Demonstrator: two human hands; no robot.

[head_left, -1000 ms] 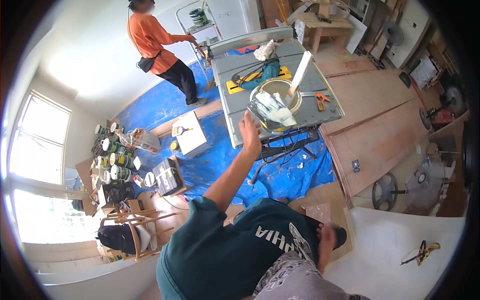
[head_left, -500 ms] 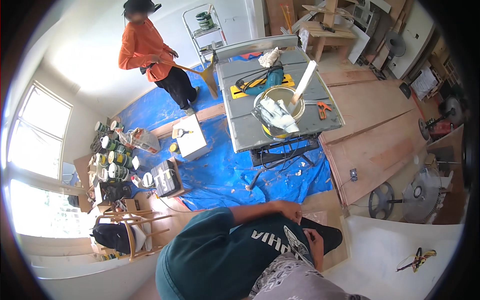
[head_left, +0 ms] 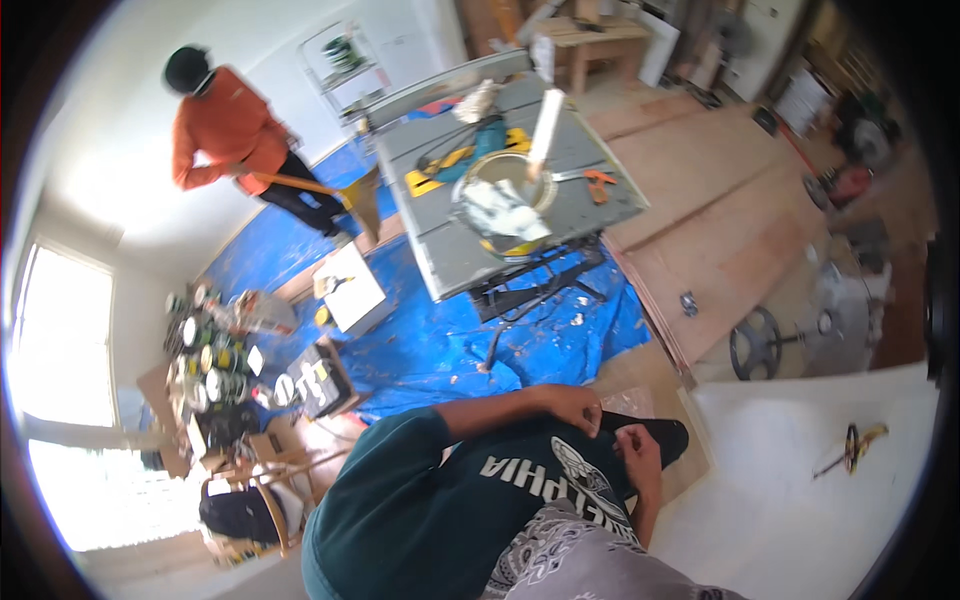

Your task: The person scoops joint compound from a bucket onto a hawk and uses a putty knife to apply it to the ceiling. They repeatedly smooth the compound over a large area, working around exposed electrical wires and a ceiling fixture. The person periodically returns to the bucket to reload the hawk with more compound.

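Note:
My left hand [head_left: 573,408] reaches in from the left, curled in front of the lower part of my dark green shirt [head_left: 450,490]. Just right of it and lower, my right hand [head_left: 640,455] has its fingers bent inward. A short gap separates the two hands, and both are near the black trousers [head_left: 668,437]. The fingers look closed, but whatever they hold, if anything, is too small or hidden to name. A grey patterned cloth [head_left: 545,560] hangs over the shirt at the bottom.
A table saw [head_left: 440,235] stands ahead, bearing a paint bucket [head_left: 545,195], a teal power tool [head_left: 488,140] and an orange clamp [head_left: 600,185]. A person in orange [head_left: 235,125] holds a yellow broom-like tool [head_left: 362,205]. Blue sheeting [head_left: 420,350] covers the floor; paint cans [head_left: 225,385] crowd the left.
My hands have moved a little apart, and the right one is raised and turned. The view has shifted, so the table saw and the person appear further left.

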